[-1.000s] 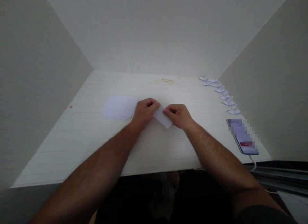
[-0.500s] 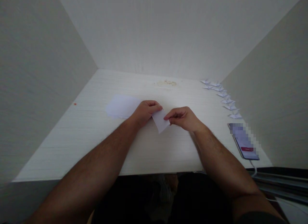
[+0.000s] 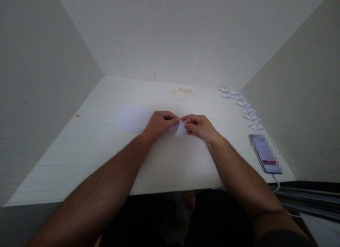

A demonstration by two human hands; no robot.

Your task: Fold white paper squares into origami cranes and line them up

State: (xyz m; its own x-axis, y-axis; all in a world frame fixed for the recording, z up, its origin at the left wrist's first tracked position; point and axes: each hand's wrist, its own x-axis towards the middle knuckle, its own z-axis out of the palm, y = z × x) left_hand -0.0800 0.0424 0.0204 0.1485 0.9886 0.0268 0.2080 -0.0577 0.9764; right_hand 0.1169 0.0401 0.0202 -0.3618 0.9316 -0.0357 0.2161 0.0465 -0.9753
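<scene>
A small piece of white paper (image 3: pixel 181 130) is held between my two hands above the middle of the table, bent over on itself. My left hand (image 3: pixel 162 124) pinches its left side between thumb and fingers. On the right, my right hand (image 3: pixel 198 127) grips the other side, its fingertips close to those of the left. The fingers hide part of the paper's upper edge. Beside my left wrist lies a stack of white paper sheets (image 3: pixel 132 116), partly covered by that hand.
Several folded white paper cranes (image 3: pixel 249 111) line the table's right edge. Nearer to me lies a phone (image 3: pixel 266 155) with a white cable (image 3: pixel 277 183). Walls close in the white table (image 3: pixel 170 169) at the back and both sides. A brownish worn patch (image 3: pixel 183 91) marks its far part.
The paper has gone from a flat, open piece to one bent over on itself. My right hand has moved slightly up and left, bringing its fingertips close to my left hand's.
</scene>
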